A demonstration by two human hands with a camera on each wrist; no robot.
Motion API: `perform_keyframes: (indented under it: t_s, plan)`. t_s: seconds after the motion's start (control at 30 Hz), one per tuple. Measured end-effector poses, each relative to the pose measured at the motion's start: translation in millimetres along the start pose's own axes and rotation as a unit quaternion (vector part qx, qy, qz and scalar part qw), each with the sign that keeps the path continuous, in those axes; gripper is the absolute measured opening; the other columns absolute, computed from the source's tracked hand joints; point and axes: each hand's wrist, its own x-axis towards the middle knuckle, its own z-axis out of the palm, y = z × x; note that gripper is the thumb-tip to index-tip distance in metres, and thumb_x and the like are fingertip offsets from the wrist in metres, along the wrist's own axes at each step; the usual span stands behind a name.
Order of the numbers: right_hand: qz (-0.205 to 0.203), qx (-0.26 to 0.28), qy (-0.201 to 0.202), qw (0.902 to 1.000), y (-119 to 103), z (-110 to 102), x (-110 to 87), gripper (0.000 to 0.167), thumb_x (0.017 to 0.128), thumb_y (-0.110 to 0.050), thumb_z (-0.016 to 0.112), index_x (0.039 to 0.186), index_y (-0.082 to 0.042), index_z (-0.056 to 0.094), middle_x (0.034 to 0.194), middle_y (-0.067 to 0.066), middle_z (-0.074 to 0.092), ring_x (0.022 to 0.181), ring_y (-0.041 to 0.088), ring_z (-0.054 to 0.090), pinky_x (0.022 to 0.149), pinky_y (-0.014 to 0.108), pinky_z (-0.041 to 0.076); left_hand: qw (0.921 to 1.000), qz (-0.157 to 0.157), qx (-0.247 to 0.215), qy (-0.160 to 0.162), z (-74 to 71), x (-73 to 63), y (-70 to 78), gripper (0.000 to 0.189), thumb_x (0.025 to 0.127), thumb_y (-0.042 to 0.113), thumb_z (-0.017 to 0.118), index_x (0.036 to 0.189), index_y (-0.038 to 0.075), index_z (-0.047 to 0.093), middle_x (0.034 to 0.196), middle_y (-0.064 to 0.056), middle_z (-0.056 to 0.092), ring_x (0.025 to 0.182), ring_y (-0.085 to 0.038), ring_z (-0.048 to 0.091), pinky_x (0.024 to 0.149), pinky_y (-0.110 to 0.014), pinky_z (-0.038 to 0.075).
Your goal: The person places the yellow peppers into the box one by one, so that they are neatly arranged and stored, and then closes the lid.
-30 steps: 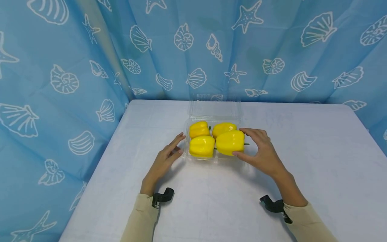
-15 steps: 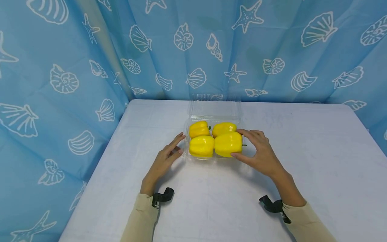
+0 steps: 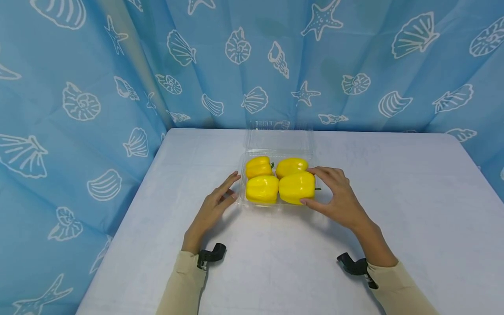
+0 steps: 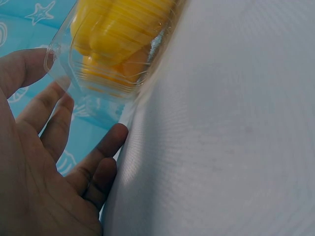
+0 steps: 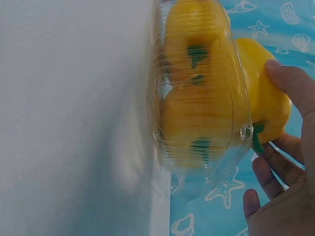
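Several yellow bell peppers sit in a clear plastic clamshell box [image 3: 271, 206] whose lid [image 3: 279, 141] is folded back. My right hand [image 3: 342, 201] holds the front right bell pepper [image 3: 296, 188] between thumb and fingers, its green stem pointing right. In the right wrist view this bell pepper [image 5: 263, 93] stands above the box's rim, and other peppers [image 5: 194, 118] show through the ribbed wall. Alongside the front left pepper [image 3: 261, 189], my left hand [image 3: 212, 210] has its fingers extended at the box's left side. A fingertip meets the box corner in the left wrist view.
A white cloth covers the table [image 3: 393, 188]. Behind and to the left hangs a blue curtain [image 3: 220, 78] with white shells and starfish. The folded-back lid reaches close to the table's far edge. Each wrist carries a black camera mount [image 3: 212, 253].
The right hand has moved the front right pepper slightly left and down, against the front left pepper, then stayed nearly still. The left hand has kept its place at the box.
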Motion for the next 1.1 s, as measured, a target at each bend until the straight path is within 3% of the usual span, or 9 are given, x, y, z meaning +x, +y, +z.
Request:
perform_keyframes:
  t_s: [0.57,0.83,1.1]
  plan:
    - [0.002,0.002,-0.011,0.9999,3.9,-1.3,-0.9,0.072,0.073,-0.030,0.091,0.135,-0.015,0.059,0.135,0.009,0.053,0.126,0.031,0.039,0.092,0.056,0.030,1.0000,-0.009,-0.002,-0.002,1.9,-1.0,0.8,0.051,0.105,0.038,0.049,0.155,0.036,0.038,0.160,0.020,0.027,0.109,-0.015,0.054,0.090,-0.041,0.045]
    - [-0.025,-0.001,-0.002,0.9997,3.6,-0.9,1.4,0.075,0.069,-0.029,0.092,0.135,-0.013,0.060,0.130,0.009,0.053,0.123,0.032,0.041,0.089,0.054,0.027,1.0000,-0.004,-0.005,-0.002,1.4,1.1,0.1,0.051,0.105,0.037,0.049,0.155,0.037,0.038,0.160,0.020,0.027,0.109,-0.015,0.054,0.091,-0.042,0.045]
    - [-0.020,-0.013,-0.022,0.9995,2.4,-0.5,7.3,0.074,0.072,-0.032,0.090,0.135,-0.012,0.059,0.129,0.009,0.053,0.121,0.031,0.042,0.090,0.055,0.026,1.0000,0.000,-0.005,0.000,-0.2,1.0,0.4,0.051,0.105,0.035,0.050,0.155,0.034,0.038,0.160,0.019,0.027,0.110,-0.015,0.054,0.092,-0.042,0.045]
